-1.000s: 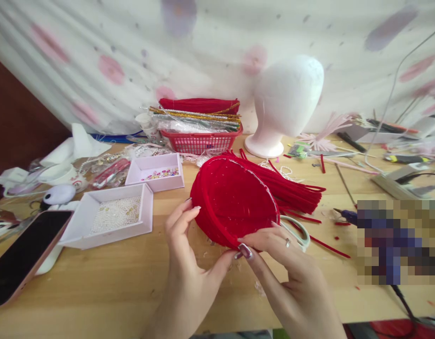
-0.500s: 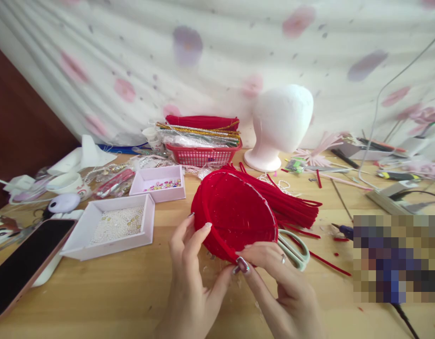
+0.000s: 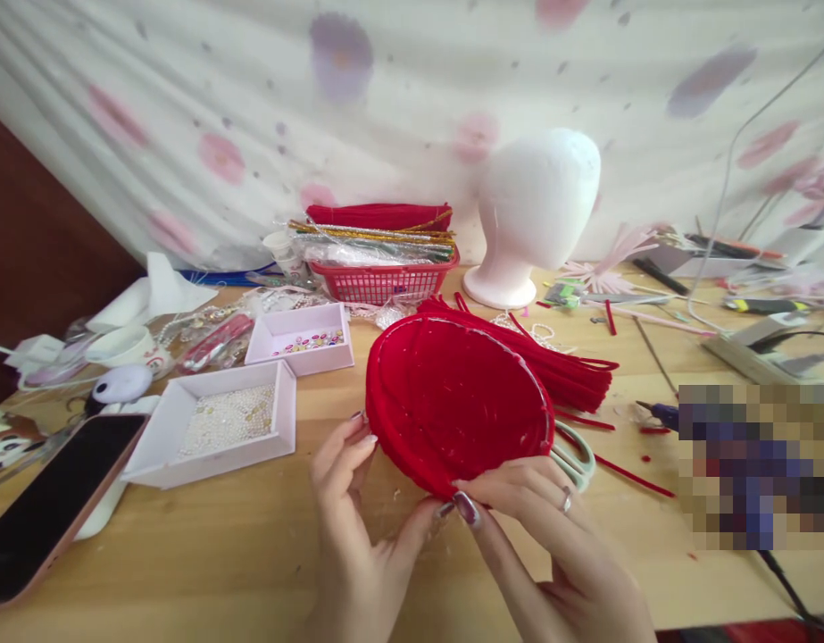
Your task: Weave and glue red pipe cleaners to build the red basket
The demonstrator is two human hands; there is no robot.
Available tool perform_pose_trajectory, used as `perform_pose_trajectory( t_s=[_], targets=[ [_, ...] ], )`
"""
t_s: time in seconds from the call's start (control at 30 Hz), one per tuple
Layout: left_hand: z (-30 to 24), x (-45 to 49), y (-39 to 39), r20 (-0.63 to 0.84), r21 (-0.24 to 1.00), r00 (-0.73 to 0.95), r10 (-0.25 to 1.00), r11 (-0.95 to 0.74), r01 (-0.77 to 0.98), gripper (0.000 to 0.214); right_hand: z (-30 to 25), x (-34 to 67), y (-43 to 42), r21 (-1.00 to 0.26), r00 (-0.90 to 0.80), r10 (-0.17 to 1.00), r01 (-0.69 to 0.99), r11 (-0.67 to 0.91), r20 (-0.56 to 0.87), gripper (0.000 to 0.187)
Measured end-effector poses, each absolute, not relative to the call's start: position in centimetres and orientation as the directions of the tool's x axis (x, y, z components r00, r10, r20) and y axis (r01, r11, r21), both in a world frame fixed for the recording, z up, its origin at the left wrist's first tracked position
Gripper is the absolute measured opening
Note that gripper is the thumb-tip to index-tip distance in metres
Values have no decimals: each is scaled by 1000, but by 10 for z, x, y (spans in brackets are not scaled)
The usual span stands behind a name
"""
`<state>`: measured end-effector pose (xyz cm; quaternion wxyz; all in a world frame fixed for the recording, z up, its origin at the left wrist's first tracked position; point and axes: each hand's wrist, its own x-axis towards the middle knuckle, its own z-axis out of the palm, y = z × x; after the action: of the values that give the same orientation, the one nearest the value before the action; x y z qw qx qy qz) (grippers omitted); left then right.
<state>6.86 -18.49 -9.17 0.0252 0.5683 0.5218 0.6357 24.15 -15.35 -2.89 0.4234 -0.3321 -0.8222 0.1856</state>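
Observation:
In front of me a red fuzzy cap (image 3: 458,402), shaped like a bowl, is tilted with its hollow inside facing up toward me. Whitish traces run along its far and right edge. My left hand (image 3: 362,518) grips the near left of its rim, fingers on the outer wall and thumb at the near edge. Thumb and fingers of my right hand (image 3: 545,527) pinch the near rim, close to the left thumb. Behind the cap lies a bundle of red chenille stems (image 3: 576,375). Pale green scissor handles (image 3: 578,455) show beside my right hand.
At left are a phone (image 3: 63,500), a white box of pearl beads (image 3: 287,420) and a smaller box of coloured gems (image 3: 345,353). Behind stand a red basket (image 3: 385,284) and a white foam head (image 3: 536,205). A pixelated blue tool (image 3: 662,413) with a cord lies right.
The cap has turned slightly, its opening showing wider and its right edge further right. Both hands keep hold of the near rim; the right hand has shifted a little right. The view has tilted slightly downward.

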Motion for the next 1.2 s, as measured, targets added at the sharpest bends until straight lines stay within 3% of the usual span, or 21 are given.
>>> perform_pose_trajectory(
  t_s=[0.33,0.73,0.93,1.1,1.2],
  targets=[
    [-63,72,-183,637,711,-445,629,-258,654,16,-28,249,-140,-504,-431,641,397,767,635,24],
    [-43,70,-180,727,525,-329,602,-180,832,19,-28,248,-134,-496,-428,643,412,764,635,27],
    [-43,64,-181,698,563,-354,623,-173,808,15,-29,244,-135,-492,-408,654,438,752,637,27],
    [-41,55,-184,631,696,-463,623,-191,692,14,-31,243,-136,-503,-380,665,445,741,643,24],
    [-38,56,-185,640,685,-450,622,-198,701,14,-31,243,-137,-487,-392,656,451,748,645,24]
  ],
)
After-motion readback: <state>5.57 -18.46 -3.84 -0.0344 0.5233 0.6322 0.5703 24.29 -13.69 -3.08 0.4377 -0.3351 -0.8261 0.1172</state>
